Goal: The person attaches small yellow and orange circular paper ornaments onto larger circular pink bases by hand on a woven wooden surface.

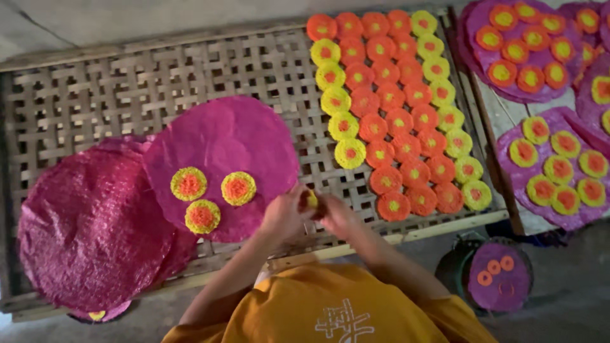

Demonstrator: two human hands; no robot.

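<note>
Across the woven bamboo rack [127, 82] lay crinkled magenta discs [222, 159]; at its near edge the left hand [284, 216] and right hand [337, 216] met, each grip pinched on a small yellow piece [312, 200].

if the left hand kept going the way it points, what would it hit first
Most likely the small yellow piece pinched at its fingertips, then the right hand right against it. The left hand points toward the right hand; depth between them is hard to judge.
</note>
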